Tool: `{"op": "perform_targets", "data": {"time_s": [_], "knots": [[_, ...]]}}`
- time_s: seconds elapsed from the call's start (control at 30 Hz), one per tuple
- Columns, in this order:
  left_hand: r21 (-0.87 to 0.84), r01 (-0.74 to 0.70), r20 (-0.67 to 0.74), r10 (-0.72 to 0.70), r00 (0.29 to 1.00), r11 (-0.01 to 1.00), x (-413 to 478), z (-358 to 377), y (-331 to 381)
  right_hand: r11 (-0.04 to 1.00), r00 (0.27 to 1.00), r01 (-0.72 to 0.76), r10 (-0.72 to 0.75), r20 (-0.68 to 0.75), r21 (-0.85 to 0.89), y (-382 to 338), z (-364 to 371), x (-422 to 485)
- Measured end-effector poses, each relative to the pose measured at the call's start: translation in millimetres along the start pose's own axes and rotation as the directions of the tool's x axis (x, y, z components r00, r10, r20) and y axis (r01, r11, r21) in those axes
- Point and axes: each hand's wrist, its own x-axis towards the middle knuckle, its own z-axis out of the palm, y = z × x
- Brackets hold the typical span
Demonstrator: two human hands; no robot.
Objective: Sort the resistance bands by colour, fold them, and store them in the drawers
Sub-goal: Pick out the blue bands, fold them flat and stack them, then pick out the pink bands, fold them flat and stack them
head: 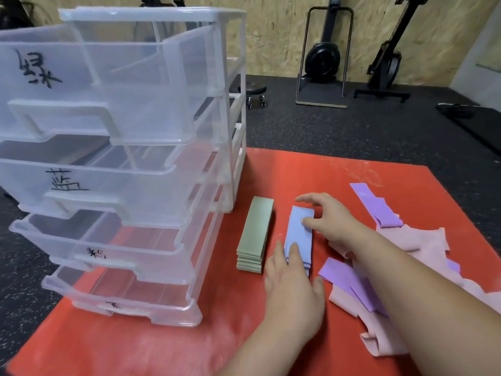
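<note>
Blue resistance bands (299,232) sit in a neat folded stack on the red mat (189,335), just beside the green stack (256,232), and both hands are down on them. Left hand (292,286) lies flat, fingers straight on the near end; right hand (332,221) reaches across from the right, fingers loosely spread over the far end, thumb touching the top, gripping nothing.
</note>
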Motion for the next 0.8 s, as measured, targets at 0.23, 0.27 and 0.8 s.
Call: {"op": "perform_targets", "data": {"time_s": [0.23,0.27,0.8], "knots": [[0.03,-0.044,-0.011,0.045,0.999,0.999,-0.3,0.4,-4.3,0.994,1.0,-0.003,0.003,0.004,-0.112,-9.2,-5.2,-6.7],[0.027,-0.045,-0.016,0.045,0.999,0.999,-0.1,0.4,-5.0,0.994,1.0,-0.014,0.016,0.011,-0.11,-10.3,-6.9,-8.1],[0.149,-0.248,-0.089,0.263,0.961,0.957,-28.2,-24.7,6.2,0.972,0.998,-0.06,0.055,-0.032,-0.227,-15.1,-75.3,-137.0]]}}
